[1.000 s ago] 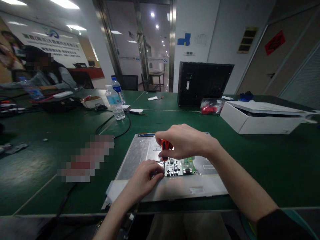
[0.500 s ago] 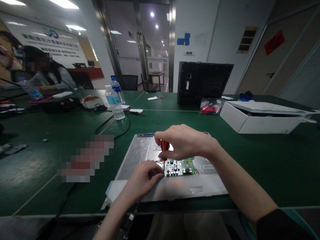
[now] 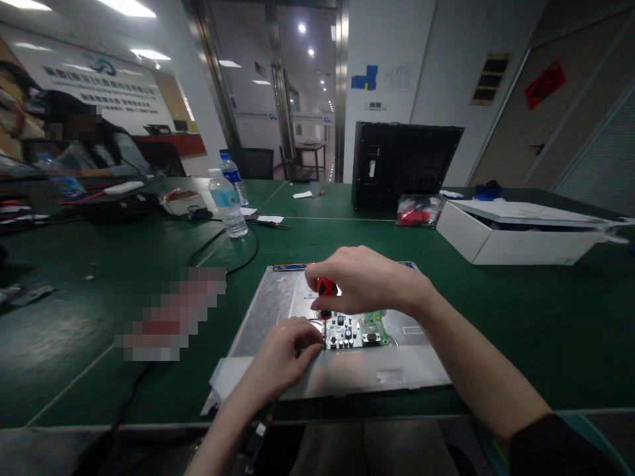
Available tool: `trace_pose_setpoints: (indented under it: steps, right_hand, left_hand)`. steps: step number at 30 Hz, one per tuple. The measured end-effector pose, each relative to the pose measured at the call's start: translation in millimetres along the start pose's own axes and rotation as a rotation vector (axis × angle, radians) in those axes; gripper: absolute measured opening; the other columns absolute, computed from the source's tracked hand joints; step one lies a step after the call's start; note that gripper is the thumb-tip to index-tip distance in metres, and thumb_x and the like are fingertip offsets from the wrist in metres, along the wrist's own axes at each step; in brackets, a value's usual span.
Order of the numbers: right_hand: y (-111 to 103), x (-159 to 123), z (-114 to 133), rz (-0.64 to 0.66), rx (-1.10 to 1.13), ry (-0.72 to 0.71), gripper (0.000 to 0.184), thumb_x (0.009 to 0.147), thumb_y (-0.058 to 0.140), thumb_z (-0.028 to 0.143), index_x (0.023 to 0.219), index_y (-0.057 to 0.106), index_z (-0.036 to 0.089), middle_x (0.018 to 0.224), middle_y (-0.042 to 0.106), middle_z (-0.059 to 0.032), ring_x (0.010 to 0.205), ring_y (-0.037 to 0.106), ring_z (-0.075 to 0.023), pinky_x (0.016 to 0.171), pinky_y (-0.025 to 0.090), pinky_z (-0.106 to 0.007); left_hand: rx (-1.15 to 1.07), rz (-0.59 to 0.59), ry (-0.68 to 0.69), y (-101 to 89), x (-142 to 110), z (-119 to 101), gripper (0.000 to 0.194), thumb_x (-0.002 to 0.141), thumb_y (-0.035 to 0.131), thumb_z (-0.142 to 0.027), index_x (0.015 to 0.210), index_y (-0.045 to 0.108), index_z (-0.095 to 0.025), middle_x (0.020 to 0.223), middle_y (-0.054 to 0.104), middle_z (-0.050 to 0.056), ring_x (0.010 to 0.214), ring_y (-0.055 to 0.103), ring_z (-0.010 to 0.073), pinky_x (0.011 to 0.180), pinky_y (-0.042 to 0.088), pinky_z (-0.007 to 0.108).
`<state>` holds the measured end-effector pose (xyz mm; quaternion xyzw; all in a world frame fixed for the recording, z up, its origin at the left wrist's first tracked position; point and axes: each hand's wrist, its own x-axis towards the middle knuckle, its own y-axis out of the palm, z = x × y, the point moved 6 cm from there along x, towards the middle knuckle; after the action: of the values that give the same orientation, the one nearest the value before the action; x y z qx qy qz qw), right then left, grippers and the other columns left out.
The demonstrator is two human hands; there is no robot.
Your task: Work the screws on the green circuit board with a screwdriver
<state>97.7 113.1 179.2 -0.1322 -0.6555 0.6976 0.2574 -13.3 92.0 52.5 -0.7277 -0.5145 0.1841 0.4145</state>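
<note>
A flat silver metal panel [image 3: 268, 311] lies on the green table [image 3: 520, 311] in front of me. A small white and green circuit board [image 3: 352, 330] sits on its middle. My right hand [image 3: 367, 281] is closed around a red-handled screwdriver [image 3: 325, 294] held upright, its tip down at the board's left edge. My left hand [image 3: 282, 357] rests on the panel with its fingers curled and pinched right beside the screwdriver tip. What those fingers hold is hidden.
A white open box [image 3: 516, 238] stands at the right, a black monitor shell [image 3: 401, 165] and a bag of red parts [image 3: 419, 211] behind. Two water bottles [image 3: 228, 201] and a black cable [image 3: 223, 244] lie to the left. Another person [image 3: 89, 145] sits at the far left.
My right hand and the screwdriver have turned a little and shifted slightly left. My left hand has stayed in place.
</note>
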Motion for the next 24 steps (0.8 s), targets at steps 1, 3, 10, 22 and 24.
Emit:
trace_pose_setpoints:
  steps: [1,3,10,22,24]
  right_hand:
    - [0.0,-0.3,0.1,0.001,0.003,-0.001,0.017,0.083,0.061,0.036,0.087,0.059,0.02,0.073,0.062,0.0006,0.062,0.046,-0.011,0.053,0.022,-0.025]
    - [0.4,-1.3,0.4,0.01,0.023,-0.006,0.018,0.082,0.061,0.036,0.089,0.059,0.02,0.075,0.062,0.0003,0.063,0.046,-0.0111,0.054,0.023,-0.024]
    - [1.5,-3.2,0.4,0.021,0.029,-0.002,0.014,0.077,0.059,0.023,0.09,0.057,0.019,0.078,0.063,-0.0008,0.063,0.045,-0.0108,0.053,0.023,-0.024]
    - [-0.3,-3.2,4.2,0.035,0.028,0.005,0.015,0.08,0.059,0.031,0.089,0.061,0.02,0.078,0.066,-0.001,0.067,0.051,-0.0124,0.054,0.024,-0.025]
    - [-0.8,-4.0,5.4,0.035,0.041,0.0,0.015,0.078,0.058,0.025,0.091,0.059,0.019,0.081,0.066,-0.0015,0.068,0.051,-0.0126,0.054,0.024,-0.025]
  left_hand:
    - [-0.006,-0.002,0.001,-0.3,0.1,-0.3,0.01,0.076,0.058,-0.016,0.071,0.067,-0.018,0.072,0.066,0.002,0.075,0.058,0.0187,0.071,0.04,0.029]
    - [-0.019,-0.005,0.0,-0.7,0.2,-0.5,0.01,0.076,0.058,-0.016,0.071,0.067,-0.018,0.072,0.066,0.002,0.074,0.058,0.0186,0.071,0.04,0.029]
    - [-0.012,0.006,-0.008,0.1,0.6,0.7,0.01,0.076,0.058,-0.018,0.071,0.067,-0.018,0.071,0.066,0.002,0.074,0.058,0.0188,0.069,0.039,0.029]
    - [-0.037,-0.011,0.01,0.4,0.3,1.9,0.011,0.076,0.058,-0.015,0.072,0.067,-0.018,0.074,0.067,0.002,0.076,0.059,0.0183,0.071,0.04,0.029]
    - [-0.039,-0.006,0.01,0.7,-0.1,1.8,0.01,0.076,0.058,-0.016,0.072,0.068,-0.019,0.074,0.067,0.002,0.076,0.059,0.0183,0.072,0.04,0.029]
